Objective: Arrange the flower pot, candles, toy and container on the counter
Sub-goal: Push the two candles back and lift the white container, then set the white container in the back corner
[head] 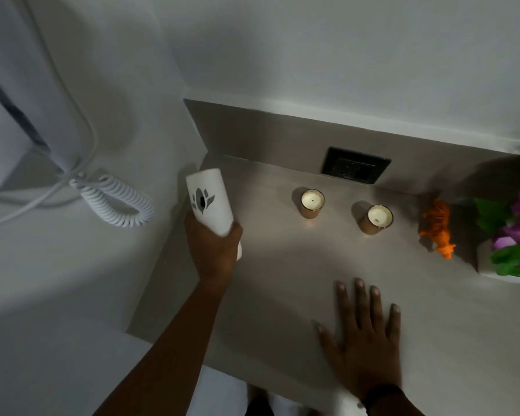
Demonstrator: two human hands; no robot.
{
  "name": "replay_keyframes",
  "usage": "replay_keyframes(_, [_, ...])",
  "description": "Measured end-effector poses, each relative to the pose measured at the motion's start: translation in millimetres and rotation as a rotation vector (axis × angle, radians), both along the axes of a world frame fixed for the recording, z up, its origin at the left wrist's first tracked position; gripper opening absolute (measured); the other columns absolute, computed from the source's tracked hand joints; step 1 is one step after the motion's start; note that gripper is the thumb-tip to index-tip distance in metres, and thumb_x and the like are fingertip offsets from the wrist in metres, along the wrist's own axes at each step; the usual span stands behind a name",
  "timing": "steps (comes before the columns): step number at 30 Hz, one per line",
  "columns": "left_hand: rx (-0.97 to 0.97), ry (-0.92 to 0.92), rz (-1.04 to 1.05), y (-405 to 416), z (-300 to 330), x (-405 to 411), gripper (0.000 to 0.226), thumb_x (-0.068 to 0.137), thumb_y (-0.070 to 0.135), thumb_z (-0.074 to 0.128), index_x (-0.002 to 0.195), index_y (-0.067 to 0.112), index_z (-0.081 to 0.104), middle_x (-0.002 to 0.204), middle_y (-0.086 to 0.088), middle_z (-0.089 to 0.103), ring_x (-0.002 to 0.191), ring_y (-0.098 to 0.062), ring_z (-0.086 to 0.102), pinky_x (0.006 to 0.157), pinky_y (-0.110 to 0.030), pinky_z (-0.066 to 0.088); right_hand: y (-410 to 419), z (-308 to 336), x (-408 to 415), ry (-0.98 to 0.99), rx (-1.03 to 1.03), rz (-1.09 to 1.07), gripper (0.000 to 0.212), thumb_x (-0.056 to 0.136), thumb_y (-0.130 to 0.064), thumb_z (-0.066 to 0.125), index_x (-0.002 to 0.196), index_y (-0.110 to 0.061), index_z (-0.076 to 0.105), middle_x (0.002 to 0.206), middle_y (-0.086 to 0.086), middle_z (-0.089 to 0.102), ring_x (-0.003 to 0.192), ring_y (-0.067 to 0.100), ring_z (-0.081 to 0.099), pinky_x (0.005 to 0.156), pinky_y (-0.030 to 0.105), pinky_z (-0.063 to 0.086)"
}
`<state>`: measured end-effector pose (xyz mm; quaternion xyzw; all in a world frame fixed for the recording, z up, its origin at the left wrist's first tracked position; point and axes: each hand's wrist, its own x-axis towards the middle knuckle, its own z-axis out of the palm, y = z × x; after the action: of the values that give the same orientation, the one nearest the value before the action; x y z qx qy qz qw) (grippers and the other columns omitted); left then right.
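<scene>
My left hand (212,249) grips the lower part of a white container (209,202) with a black flower mark, holding it at the counter's far left corner. My right hand (362,334) lies flat on the grey counter (282,265), fingers spread, holding nothing. Two candles in brown glass cups stand in a row behind it, the left candle (312,203) and the right candle (378,219). An orange toy animal (437,228) stands to their right. At the right edge is a white flower pot (490,262) with purple flowers and green leaves, partly cut off.
A black wall socket (354,166) sits in the low backsplash behind the candles. On the wall at left hangs a white device with a coiled cord (111,199). The counter's front edge runs just below my right wrist.
</scene>
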<state>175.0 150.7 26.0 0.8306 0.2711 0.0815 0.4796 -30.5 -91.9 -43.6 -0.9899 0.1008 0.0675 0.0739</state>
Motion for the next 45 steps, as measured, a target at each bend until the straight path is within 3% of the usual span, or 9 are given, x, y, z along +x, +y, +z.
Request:
replay_keyframes(6, [-0.108, -0.297, -0.028, -4, -13, 67, 0.101, 0.076, 0.007, 0.092, 0.156, 0.0, 0.031, 0.142, -0.007, 0.052, 0.124, -0.022, 0.06, 0.093, -0.003, 0.047, 3, -4, 2, 0.001, -0.029, -0.019, 0.091, 0.092, -0.083, 0.028, 0.169, -0.035, 0.019, 0.179, 0.006, 0.02, 0.165, 0.034, 0.023, 0.131, 0.067, 0.014])
replay_keyframes(13, [-0.077, -0.4, -0.023, 6, -41, 86, 0.101, 0.074, 0.006, 0.096, 0.152, -0.003, 0.032, 0.141, -0.005, 0.049, 0.117, 0.022, 0.053, 0.101, -0.003, 0.047, 5, -10, 5, -0.019, -0.055, -0.042, 0.095, 0.085, -0.084, 0.039, 0.167, -0.036, 0.028, 0.179, 0.003, 0.022, 0.166, 0.028, 0.019, 0.133, 0.063, 0.009])
replay_keyframes(17, [-0.088, -0.285, 0.029, 9, -53, 71, 0.088, 0.073, 0.021, 0.1, 0.146, 0.006, 0.053, 0.138, -0.002, 0.063, 0.126, -0.015, 0.065, 0.111, -0.037, 0.057, 8, -2, 7, -0.017, -0.085, -0.053, 0.093, 0.084, -0.082, 0.042, 0.162, -0.032, 0.043, 0.173, 0.008, 0.036, 0.159, 0.033, 0.035, 0.128, 0.067, 0.022])
replay_keyframes(20, [-0.052, -0.262, 0.047, 9, -62, 72, 0.076, 0.073, 0.028, 0.099, 0.138, 0.011, 0.064, 0.132, -0.002, 0.071, 0.122, -0.022, 0.07, 0.107, -0.049, 0.058, 12, 6, 13, 0.029, -0.083, -0.077, 0.096, 0.079, -0.082, 0.042, 0.155, -0.026, 0.054, 0.166, 0.012, 0.046, 0.154, 0.035, 0.04, 0.123, 0.073, 0.028])
replay_keyframes(26, [-0.031, -0.29, 0.043, 10, -56, 113, 0.08, 0.074, 0.024, 0.099, 0.143, 0.009, 0.063, 0.138, -0.003, 0.07, 0.126, -0.021, 0.069, 0.108, -0.045, 0.059, 17, 14, 24, 0.027, -0.031, -0.1, 0.106, 0.086, -0.09, 0.013, 0.145, -0.017, 0.065, 0.155, 0.024, 0.058, 0.143, 0.051, 0.052, 0.119, 0.079, 0.028])
replay_keyframes(36, [0.08, -0.339, 0.014, 11, -54, 133, 0.075, 0.073, 0.021, 0.099, 0.138, 0.003, 0.067, 0.132, -0.011, 0.073, 0.114, -0.007, 0.064, 0.096, -0.011, 0.05, 12, -13, 16, -0.139, -0.07, -0.08, 0.096, 0.086, -0.086, 0.029, 0.142, -0.018, 0.068, 0.154, 0.023, 0.059, 0.143, 0.048, 0.054, 0.124, 0.075, 0.023])
replay_keyframes(39, [0.01, -0.32, 0.009, 3, -49, 113, 0.091, 0.075, 0.012, 0.098, 0.153, -0.002, 0.054, 0.151, -0.013, 0.061, 0.136, -0.011, 0.059, 0.114, -0.022, 0.051, 9, -20, 10, -0.15, -0.057, -0.101, 0.096, 0.074, -0.082, 0.053, 0.15, -0.024, 0.06, 0.162, 0.014, 0.053, 0.15, 0.039, 0.048, 0.126, 0.071, 0.022])
replay_keyframes(42, [-0.011, -0.278, 0.024, -26, -54, 50, 0.106, 0.08, 0.031, 0.096, 0.163, -0.001, 0.039, 0.167, -0.016, 0.045, 0.156, -0.02, 0.044, 0.128, -0.027, 0.039, 1, -17, 11, -0.223, 0.105, -0.214, 0.102, 0.074, -0.079, 0.062, 0.159, -0.024, 0.05, 0.162, 0.005, 0.054, 0.151, 0.026, 0.047, 0.125, 0.059, 0.034])
replay_keyframes(45, [-0.079, -0.195, -0.234, -63, -55, -15, 0.102, 0.079, 0.058, 0.087, 0.163, 0.016, 0.046, 0.165, -0.001, 0.051, 0.155, -0.013, 0.047, 0.128, -0.026, 0.038, -21, -8, 33, -0.259, 0.286, -0.415, 0.102, 0.078, -0.081, 0.064, 0.163, -0.034, 0.035, 0.154, 0.002, 0.059, 0.14, 0.025, 0.056, 0.119, 0.048, 0.045])
